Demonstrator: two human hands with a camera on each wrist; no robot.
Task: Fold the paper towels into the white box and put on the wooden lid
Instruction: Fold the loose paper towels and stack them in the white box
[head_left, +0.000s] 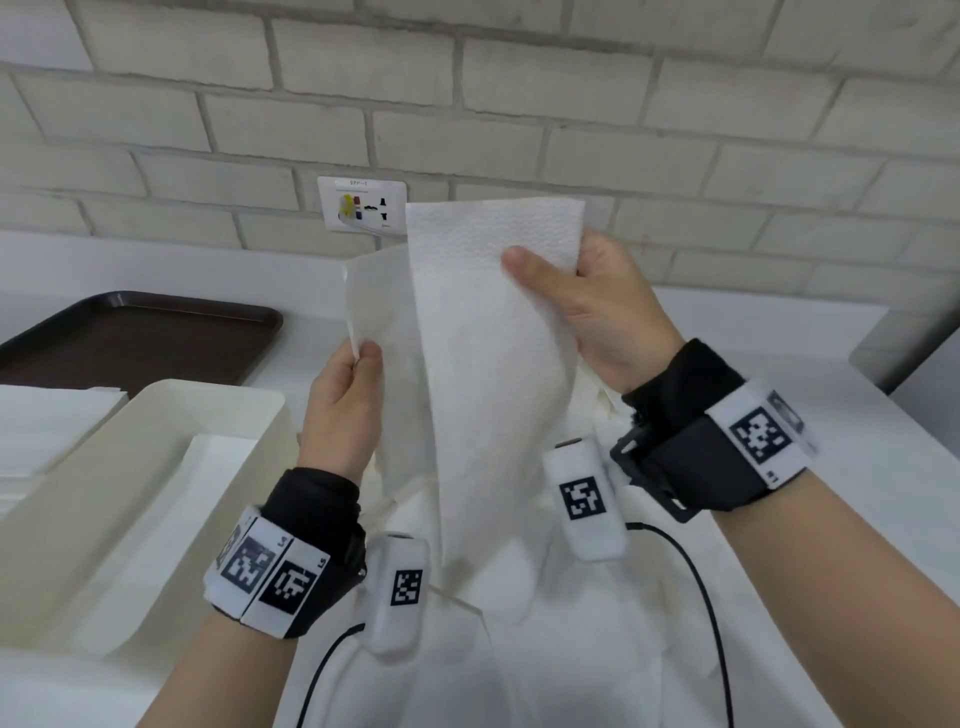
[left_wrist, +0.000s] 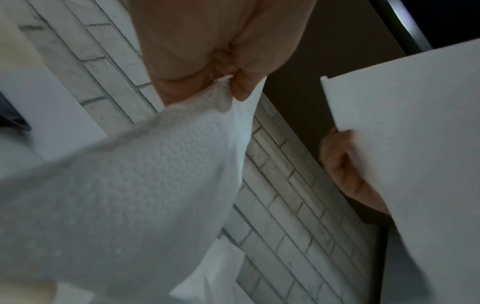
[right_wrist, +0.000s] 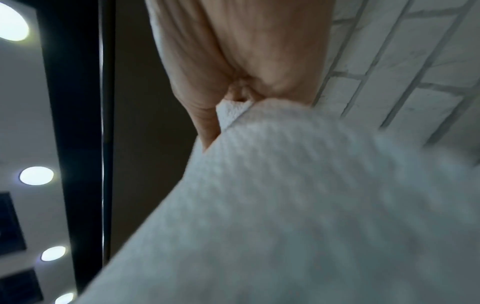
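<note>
A white paper towel (head_left: 493, 332) hangs in the air in front of me, held up by both hands. My right hand (head_left: 597, 306) pinches its upper right part, thumb on the near side. My left hand (head_left: 348, 400) pinches a lower left edge of the same sheet. The towel (left_wrist: 145, 185) bunches out from the left hand's pinch (left_wrist: 228, 82), and in the right wrist view the towel (right_wrist: 298, 205) spills from the right hand's grip (right_wrist: 239, 100). The white box (head_left: 156, 493) stands low at the left with folded paper in it. No wooden lid shows.
A dark brown tray (head_left: 135, 338) lies on the white counter (head_left: 779, 353) at the back left. A stack of white paper (head_left: 47, 426) sits left of the box. A wall socket (head_left: 362, 203) is on the brick wall behind. More white paper lies under my wrists.
</note>
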